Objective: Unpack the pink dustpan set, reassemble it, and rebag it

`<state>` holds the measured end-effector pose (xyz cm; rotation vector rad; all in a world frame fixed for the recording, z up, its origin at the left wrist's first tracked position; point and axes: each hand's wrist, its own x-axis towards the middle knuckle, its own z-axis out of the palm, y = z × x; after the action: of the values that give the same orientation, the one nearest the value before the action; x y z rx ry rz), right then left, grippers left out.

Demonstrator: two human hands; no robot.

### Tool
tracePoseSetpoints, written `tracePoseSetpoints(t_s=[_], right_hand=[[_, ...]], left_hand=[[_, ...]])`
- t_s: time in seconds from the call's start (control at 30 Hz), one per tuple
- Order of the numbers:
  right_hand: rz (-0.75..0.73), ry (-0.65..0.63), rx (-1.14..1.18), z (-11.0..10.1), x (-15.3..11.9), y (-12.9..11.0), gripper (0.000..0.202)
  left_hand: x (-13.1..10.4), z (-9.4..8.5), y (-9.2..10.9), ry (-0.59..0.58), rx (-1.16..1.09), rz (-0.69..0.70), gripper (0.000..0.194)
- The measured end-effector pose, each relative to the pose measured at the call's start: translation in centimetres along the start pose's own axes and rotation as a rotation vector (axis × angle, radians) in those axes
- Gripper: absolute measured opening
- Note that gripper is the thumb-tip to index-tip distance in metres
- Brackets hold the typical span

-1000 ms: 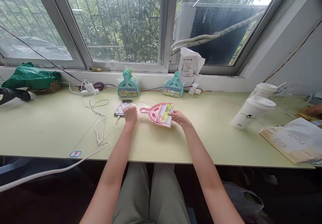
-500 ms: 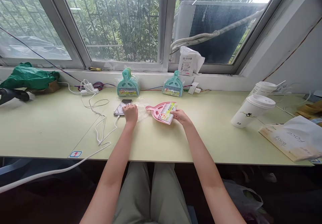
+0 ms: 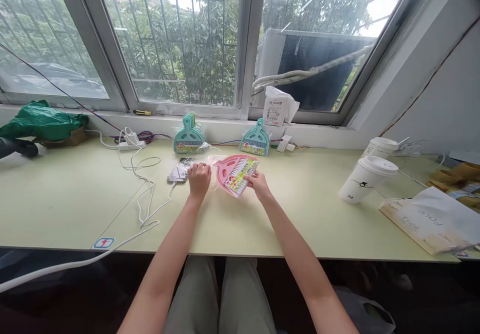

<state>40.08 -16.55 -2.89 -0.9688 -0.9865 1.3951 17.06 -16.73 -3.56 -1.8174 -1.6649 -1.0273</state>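
Over the table, my right hand [image 3: 259, 185] pinches the lower right edge of a pink dustpan and brush set [image 3: 229, 170], which carries a yellow-and-white label. Its handle points left. My left hand [image 3: 199, 179] is closed on a clear plastic bag [image 3: 213, 161], whose thin film lies around the handle end of the pink set; how far it covers the set I cannot tell. Against the wall at the back stand a stack of green dustpan and brush sets [image 3: 188, 136] and a smaller green set [image 3: 255, 139], both with similar labels.
A phone [image 3: 179, 173] with a white charging cable [image 3: 148, 194] lies left of my left hand. White paper cups [image 3: 365, 179] and a tissue pack [image 3: 427, 219] stand at the right. A power strip [image 3: 131, 143] and green plastic bag [image 3: 41, 120] are back left.
My left hand has moved right, away from the phone and closer to the pink set. The pink set now sits partly within clear film and is tilted more. The camera view has shifted upward.
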Motion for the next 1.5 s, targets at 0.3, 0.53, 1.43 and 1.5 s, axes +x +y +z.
tracePoseSetpoints(t_s=[0.3, 0.53, 1.43, 1.5], right_hand=[[-0.127, -0.053, 0.073, 2.8, -1.4, 2.0, 0.036], [-0.156, -0.030, 0.205, 2.9, -1.6, 1.7, 0.042], [-0.108, 0.063, 0.333, 1.7, 0.1, 2.0, 0.036], [-0.157, 0.109, 0.340, 1.5, 0.2, 1.8, 0.036]], left_hand=[[0.7, -0.9, 0.6, 0.133, -0.164, 0.025, 0.032], [0.1, -1.3, 3.0, 0.282, -0.401, -0.149, 0.065], [-0.1, -0.3, 4.7, -0.944, -1.645, -0.751, 0.058], [-0.6, 0.0, 5.6, -1.113, -1.660, -0.698, 0.059]])
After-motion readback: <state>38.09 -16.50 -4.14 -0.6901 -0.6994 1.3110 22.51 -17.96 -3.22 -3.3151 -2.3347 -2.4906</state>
